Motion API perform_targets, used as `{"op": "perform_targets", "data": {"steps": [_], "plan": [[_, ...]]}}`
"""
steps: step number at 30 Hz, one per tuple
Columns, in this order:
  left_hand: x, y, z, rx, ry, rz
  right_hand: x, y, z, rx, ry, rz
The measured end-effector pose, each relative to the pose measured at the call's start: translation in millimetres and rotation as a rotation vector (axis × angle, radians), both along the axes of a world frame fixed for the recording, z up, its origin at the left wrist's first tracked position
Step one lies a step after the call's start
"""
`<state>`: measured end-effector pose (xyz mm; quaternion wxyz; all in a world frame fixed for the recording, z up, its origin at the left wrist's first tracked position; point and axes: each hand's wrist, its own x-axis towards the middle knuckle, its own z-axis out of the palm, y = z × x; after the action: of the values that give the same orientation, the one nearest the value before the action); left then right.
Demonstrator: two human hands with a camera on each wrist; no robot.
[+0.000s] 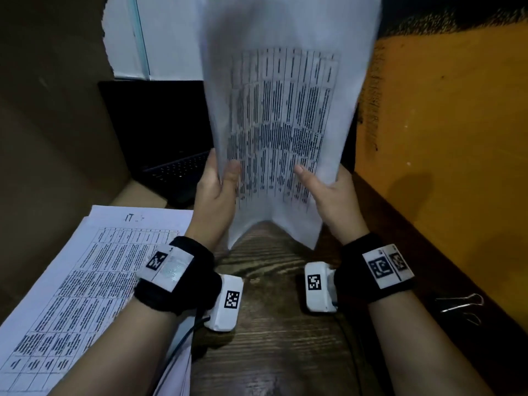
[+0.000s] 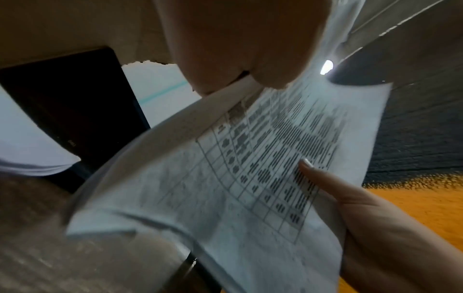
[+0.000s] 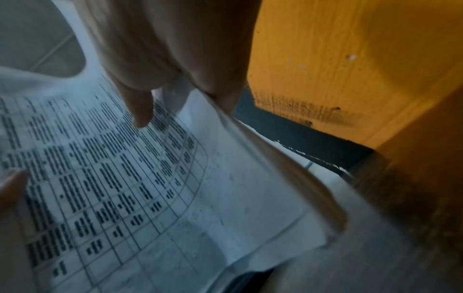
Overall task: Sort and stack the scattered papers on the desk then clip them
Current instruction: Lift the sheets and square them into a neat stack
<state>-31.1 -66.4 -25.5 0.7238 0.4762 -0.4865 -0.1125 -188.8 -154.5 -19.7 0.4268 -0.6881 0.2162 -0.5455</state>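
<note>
Dark wood worktop carries a stack at left and clips at right. Both hands, left and right, pinch held sheets upright, thumbs in front. Best tap the lower edge square before laying them on the stack

The sheets held up are thin matt white paper, printed with a black table, soft enough to curl and sag at the bottom edge. The stack lying on the left is the same matt printed paper. The bench is dark wood with a rough, strongly ridged grain, no shine at all. The panel on the right looks like orange-painted wood, matt, scuffed and speckled dark along its edge. The binder clips are thin shiny wire metal. Wrist bands are fuzzy black cloth; the camera boxes are smooth white plastic.
</note>
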Motion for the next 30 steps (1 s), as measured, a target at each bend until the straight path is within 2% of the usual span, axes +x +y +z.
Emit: {"op": "perform_targets", "data": {"steps": [2, 3, 4, 6, 8, 10, 12, 14, 16, 18, 20, 22, 24, 25, 28, 30], "plan": [[3, 1, 0, 0.010, 0.076, -0.019, 0, 0, 1, 0.006, -0.003, -0.009], [6, 1, -1, 0.057, 0.133, -0.092, -1, -3, 0, 0.029, 0.055, 0.006], [9, 0, -4, 0.133, 0.155, -0.157, -2, -7, -2, 0.071, 0.150, 0.043], [16, -3, -11, 0.348, 0.076, -0.230, -5, -12, -9, 0.182, 0.335, 0.152], [13, -3, -15, 0.471, 0.028, -0.228, -4, -13, -14, 0.249, 0.296, 0.135], [8, -1, -12, 0.381, 0.124, -0.175, -6, -11, -10, 0.237, 0.149, 0.068], [9, 0, -7, 0.255, 0.275, -0.124, -8, -12, -5, 0.227, 0.065, 0.103], [14, -1, -9, 0.282, 0.339, -0.126, -8, -17, -8, 0.272, 0.130, 0.160], [23, -7, -22, 0.465, 0.313, -0.151, -8, -21, -16, 0.363, 0.322, 0.165], [27, -11, -33, 0.647, 0.298, -0.146, -8, -25, -25, 0.443, 0.414, 0.196], [29, -15, -39, 0.688, 0.322, -0.173, -10, -28, -28, 0.476, 0.377, 0.210], [26, -13, -38, 0.646, 0.375, -0.201, -11, -29, -28, 0.468, 0.309, 0.184], [26, -14, -40, 0.629, 0.345, -0.205, -12, -32, -31, 0.509, 0.283, 0.159], [27, -15, -42, 0.650, 0.309, -0.210, -12, -33, -34, 0.530, 0.328, 0.130], [33, -19, -53, 0.786, 0.193, -0.230, -12, -42, -44, 0.558, 0.615, 0.018], [38, -23, -62, 0.902, 0.124, -0.188, -12, -46, -52, 0.589, 0.771, -0.017]]}}
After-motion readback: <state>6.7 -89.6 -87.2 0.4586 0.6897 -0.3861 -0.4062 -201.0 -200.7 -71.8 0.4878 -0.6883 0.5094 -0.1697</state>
